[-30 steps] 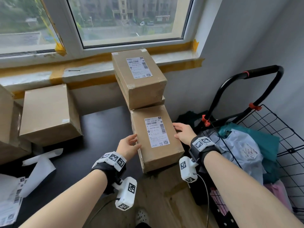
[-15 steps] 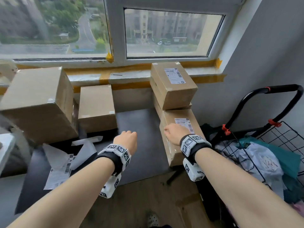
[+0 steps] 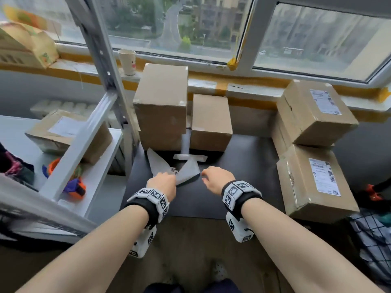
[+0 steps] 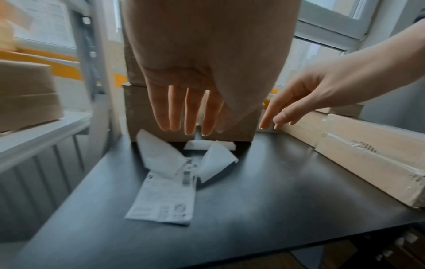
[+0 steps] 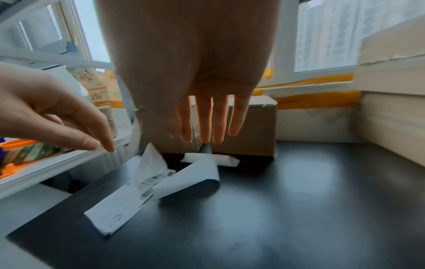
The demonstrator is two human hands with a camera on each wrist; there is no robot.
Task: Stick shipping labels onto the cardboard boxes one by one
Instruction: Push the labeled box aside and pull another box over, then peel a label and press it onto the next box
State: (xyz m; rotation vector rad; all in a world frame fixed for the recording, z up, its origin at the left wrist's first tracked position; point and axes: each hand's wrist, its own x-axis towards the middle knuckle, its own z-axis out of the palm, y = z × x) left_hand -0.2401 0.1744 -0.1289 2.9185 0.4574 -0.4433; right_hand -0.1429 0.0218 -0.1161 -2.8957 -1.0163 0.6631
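A strip of white shipping labels lies curled and partly folded on the black table, with loose backing papers at its far end. My left hand hovers just above the labels with straight fingers and holds nothing. My right hand is beside it, also above the table, with its fingers extended and empty. Two plain cardboard boxes stand behind the labels. Two labelled boxes are stacked at the right.
A grey metal shelf at the left holds another box and an orange and purple tape dispenser. A paper cup stands on the window sill. A wire cart with bags is at the far right.
Both hands let go of the lower labelled box at the right and moved left over the label strip. The view swung left, so the shelf came into sight.
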